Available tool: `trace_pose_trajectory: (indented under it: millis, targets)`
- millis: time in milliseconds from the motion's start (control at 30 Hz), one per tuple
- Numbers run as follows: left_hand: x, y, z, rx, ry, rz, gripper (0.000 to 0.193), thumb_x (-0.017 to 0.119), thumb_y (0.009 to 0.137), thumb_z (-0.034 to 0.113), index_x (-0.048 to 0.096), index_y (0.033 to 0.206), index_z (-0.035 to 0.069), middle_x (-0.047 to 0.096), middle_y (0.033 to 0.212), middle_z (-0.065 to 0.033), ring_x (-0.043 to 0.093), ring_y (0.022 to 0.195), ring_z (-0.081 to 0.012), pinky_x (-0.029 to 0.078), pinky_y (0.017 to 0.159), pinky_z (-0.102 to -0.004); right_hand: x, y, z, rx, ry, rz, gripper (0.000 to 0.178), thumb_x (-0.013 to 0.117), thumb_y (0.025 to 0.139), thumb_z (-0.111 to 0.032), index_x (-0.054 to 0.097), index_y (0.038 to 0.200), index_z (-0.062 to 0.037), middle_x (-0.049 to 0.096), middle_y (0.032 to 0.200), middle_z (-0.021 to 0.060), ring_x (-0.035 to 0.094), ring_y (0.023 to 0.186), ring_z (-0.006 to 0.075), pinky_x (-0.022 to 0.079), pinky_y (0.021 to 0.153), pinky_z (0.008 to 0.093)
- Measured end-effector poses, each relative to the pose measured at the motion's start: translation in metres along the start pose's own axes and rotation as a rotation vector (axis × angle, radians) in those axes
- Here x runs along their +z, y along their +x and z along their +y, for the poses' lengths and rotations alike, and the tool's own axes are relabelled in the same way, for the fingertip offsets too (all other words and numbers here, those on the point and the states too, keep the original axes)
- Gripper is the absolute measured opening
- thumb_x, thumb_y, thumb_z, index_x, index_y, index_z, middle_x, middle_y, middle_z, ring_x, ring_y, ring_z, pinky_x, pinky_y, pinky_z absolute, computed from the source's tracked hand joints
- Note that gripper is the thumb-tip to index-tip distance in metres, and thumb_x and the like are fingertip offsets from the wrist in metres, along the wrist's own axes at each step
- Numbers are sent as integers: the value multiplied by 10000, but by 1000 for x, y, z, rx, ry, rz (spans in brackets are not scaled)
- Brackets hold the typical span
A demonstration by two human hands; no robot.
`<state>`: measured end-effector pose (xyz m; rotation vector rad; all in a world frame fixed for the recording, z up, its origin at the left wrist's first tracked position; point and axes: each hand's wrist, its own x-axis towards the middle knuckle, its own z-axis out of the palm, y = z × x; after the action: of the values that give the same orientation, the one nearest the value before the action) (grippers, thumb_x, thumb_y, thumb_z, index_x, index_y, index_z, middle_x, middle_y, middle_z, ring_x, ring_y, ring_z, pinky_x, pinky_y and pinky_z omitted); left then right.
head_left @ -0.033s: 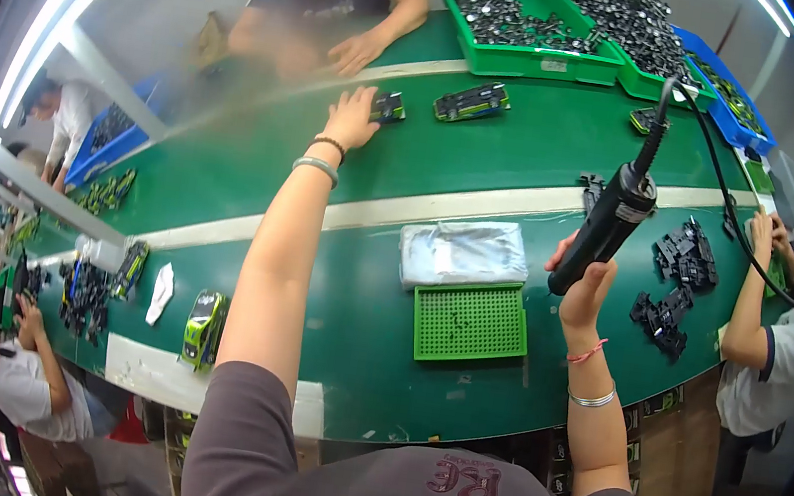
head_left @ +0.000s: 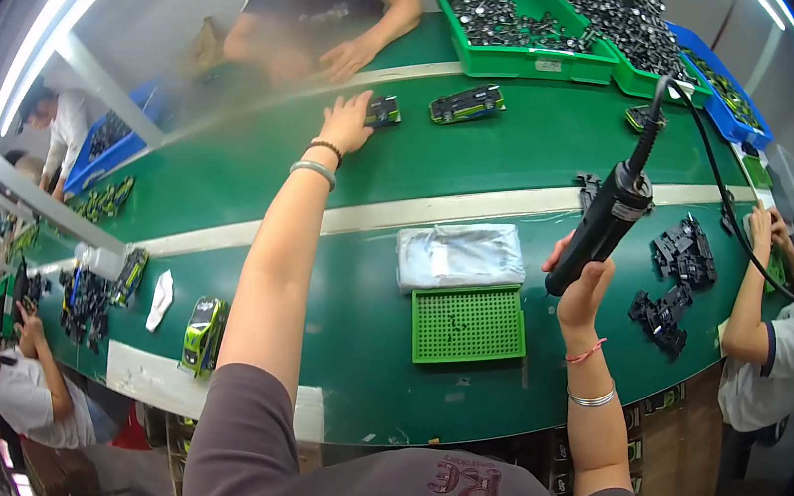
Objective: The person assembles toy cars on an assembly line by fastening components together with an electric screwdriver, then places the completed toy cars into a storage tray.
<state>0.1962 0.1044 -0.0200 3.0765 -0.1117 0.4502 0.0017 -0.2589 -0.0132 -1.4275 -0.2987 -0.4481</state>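
Note:
My left hand (head_left: 345, 123) reaches across to the far green belt, its fingers and thumb closed round one end of a black and green toy car (head_left: 385, 112). The fingers hide part of that car. Beyond it to the right, another toy car (head_left: 467, 104) lies with its dark underside up. My right hand (head_left: 584, 291) grips a black electric screwdriver (head_left: 600, 230), held tilted above the table with its cable running up from the top end. Left of this hand sit a green perforated tray (head_left: 469, 324) and a clear plastic-wrapped packet (head_left: 462, 257).
Green bins (head_left: 531, 65) of small black parts stand at the back, beside a blue bin (head_left: 723, 95). Black chassis parts (head_left: 683, 256) lie at right. A toy car (head_left: 203, 335) and white cloth (head_left: 160, 300) rest at left. Across the belt is a co-worker's hand (head_left: 347, 59).

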Motion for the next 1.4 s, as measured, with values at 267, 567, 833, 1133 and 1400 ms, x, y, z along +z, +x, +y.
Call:
trace_pose_trajectory:
  millis: [267, 567, 833, 1133, 1400]
  targets:
    - [-46, -30, 17, 177, -483, 27, 694, 722, 710, 163, 362, 1284, 17, 563, 1079, -236, 562, 972, -363, 451, 846, -398, 3, 6, 2, -26, 130, -15, 681, 507, 787, -660, 519, 877, 15, 537, 686, 45, 520, 582, 97, 423, 523, 229]
    - [-109, -145, 131, 481, -700, -272, 671, 721, 686, 138, 394, 1264, 41, 573, 1026, -177, 573, 945, -305, 466, 826, -370, 5, 4, 2, -46, 127, -9, 605, 567, 801, -584, 546, 887, 14, 531, 654, 29, 508, 571, 84, 424, 519, 220]
    - [-104, -159, 142, 588, -492, -184, 535, 712, 683, 149, 470, 1143, 23, 567, 1036, -153, 551, 954, -313, 454, 815, -378, 5, 1, 2, -50, 150, 17, 593, 581, 800, -571, 551, 896, 14, 530, 632, 9, 511, 549, 63, 419, 496, 200]
    - [-106, -155, 145, 548, -425, -214, 450, 703, 674, 171, 506, 1047, 14, 581, 962, -139, 557, 915, -301, 453, 796, -377, 5, 5, 0, -71, 99, 8, 616, 589, 775, -603, 571, 871, 5, 501, 588, -19, 474, 534, 38, 387, 474, 197]
    - [-99, -145, 144, 404, -693, -205, 420, 736, 691, 251, 566, 997, 20, 587, 959, -124, 559, 917, -264, 454, 796, -343, 5, 3, 2, -78, 34, 9, 679, 575, 760, -643, 567, 881, 25, 423, 560, -26, 370, 542, 35, 293, 451, 217]
